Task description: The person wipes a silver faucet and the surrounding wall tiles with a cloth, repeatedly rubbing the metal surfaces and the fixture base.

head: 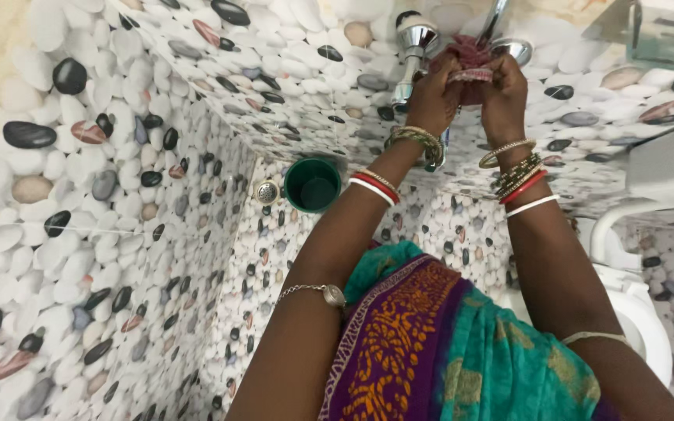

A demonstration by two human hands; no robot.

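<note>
**Cloth on the chrome tap, wiping under way**

Hands are both up at the wall fitting as I watch from the head camera. My left hand (433, 92) is closed on a dark red cloth (470, 62), pinching its lower edge, and my right hand (504, 84) grips the same cloth from the other side, fingers curled tight into it. The cloth is bunched against the chrome tap (419, 39), wedged between its round knob and the second shiny knob (513, 50) just beside it, with the spout rising behind.

By my judgement the rubbing is in the middle: the knob to the left of the cloth already looks bright, while the part under the cloth is hidden, so I cannot tell how clean it is. The pipe below the tap, behind my left wrist, seems yet untouched.

Lower on the pebble-patterned tile wall (103, 203) a green mug (313, 185) sits near a small round drain cover (266, 191). A white toilet (641, 312) shows at the right.
</note>
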